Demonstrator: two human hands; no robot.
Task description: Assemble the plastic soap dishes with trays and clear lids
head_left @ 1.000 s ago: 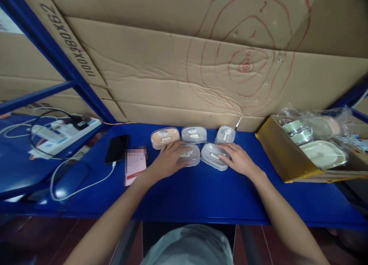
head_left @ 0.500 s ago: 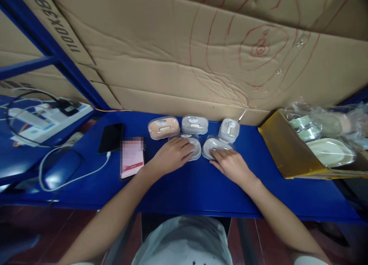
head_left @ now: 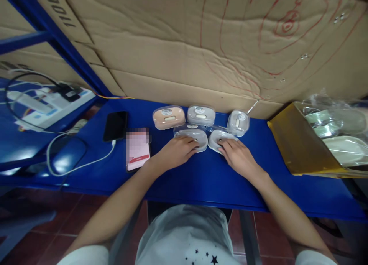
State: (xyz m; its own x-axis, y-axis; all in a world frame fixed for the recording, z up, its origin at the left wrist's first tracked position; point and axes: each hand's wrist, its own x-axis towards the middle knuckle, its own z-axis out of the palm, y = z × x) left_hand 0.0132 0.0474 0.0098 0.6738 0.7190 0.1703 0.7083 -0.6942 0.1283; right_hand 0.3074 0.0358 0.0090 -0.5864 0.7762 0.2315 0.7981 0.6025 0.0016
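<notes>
My left hand [head_left: 179, 152] reaches into a grey soap box [head_left: 202, 145] at the front, its fingers bent and pressed together on the near side. The clear lid of that box stands raised behind the tray. To the right, my right hand [head_left: 234, 152] has its fingers curled over a second pale grey soap box [head_left: 213, 142], whose clear lid also appears tilted back. Fingertips partly hide the insides of both boxes. Behind them sit an orange soap box [head_left: 165, 123], a grey soap box [head_left: 208, 118] and a smaller grey one [head_left: 243, 123], all with clear lids on.
Left of my hands lie a lit phone [head_left: 139, 148] and a dark phone [head_left: 115, 125] on a white cable. A power strip [head_left: 57, 113] with plugs is farther left. At right stands an open cardboard carton [head_left: 283, 138] of bagged items. A cardboard wall [head_left: 161, 65] backs the blue table [head_left: 184, 184].
The camera view has shifted, moving the scene slightly. The lids of the two front soap boxes look lifted farther back, and my fingers now reach over the trays.
</notes>
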